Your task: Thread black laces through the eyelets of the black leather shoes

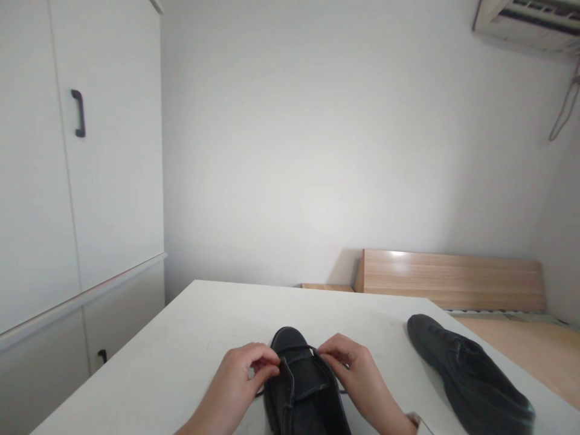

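One black shoe (309,382) stands upright on the table (158,374). The left hand (247,367) pinches at its left flap (287,386), though what lies inside the pinch is hidden; the right hand (351,365) pinches the lace (296,347) by the right flap (325,368). The shoe should be light with bendable flaps, the thin lace limp and easily lost, so best held close to the flaps.

Smooth tabletop (194,350), wood-grained headboard (453,281)
The headboard has a slight gloss; the middle lace-up shoe (309,379) and right-hand shoe (469,371) look matt, possibly leather.
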A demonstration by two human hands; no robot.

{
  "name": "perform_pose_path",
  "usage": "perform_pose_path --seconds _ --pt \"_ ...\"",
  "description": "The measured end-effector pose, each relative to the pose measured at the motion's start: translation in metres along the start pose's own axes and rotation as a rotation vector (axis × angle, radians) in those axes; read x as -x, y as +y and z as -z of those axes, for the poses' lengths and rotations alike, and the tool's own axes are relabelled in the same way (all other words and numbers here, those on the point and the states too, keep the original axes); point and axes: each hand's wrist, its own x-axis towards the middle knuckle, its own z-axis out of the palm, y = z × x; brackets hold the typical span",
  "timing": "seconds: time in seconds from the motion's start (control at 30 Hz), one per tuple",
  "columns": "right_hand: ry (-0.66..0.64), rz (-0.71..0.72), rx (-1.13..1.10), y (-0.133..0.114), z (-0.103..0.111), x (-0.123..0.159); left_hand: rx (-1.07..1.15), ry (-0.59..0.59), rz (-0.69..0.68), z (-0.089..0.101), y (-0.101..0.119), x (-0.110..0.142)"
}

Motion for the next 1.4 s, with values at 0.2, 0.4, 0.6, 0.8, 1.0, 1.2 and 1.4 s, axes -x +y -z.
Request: perform_pose_path --seconds 0.2,0.4,0.6,0.8,1.0,1.2,1.4 --pt "-0.062 0.021 0.097 -0.031 0.000 0.004 -0.215 -0.065 0.027 -0.005 0.032 -0.004" --pt "-0.168 0.027 0.656 -0.070 -0.009 -0.001 -0.557 -0.215 -0.004 0.003 0.070 -0.026" --pt "-0.169 -0.010 0.789 -0.076 -0.022 -0.011 -0.617 -0.337 -0.050 0.004 0.075 -0.047" --pt "-0.022 0.095 0.540 -0.079 -0.019 -0.007 -0.568 -0.152 -0.135 0.000 0.086 -0.043" --pt "0.044 0.186 0.020 -0.112 0.001 -0.015 -0.265 0.048 -0.265 0.024 0.140 -0.039" --pt "0.243 0.319 -0.384 -0.159 0.020 -0.008 -0.022 0.193 -0.372 0.038 0.187 -0.021" --pt "0.270 0.424 -0.242 -0.179 0.026 0.003 0.178 0.263 -0.381 0.040 0.196 -0.008"
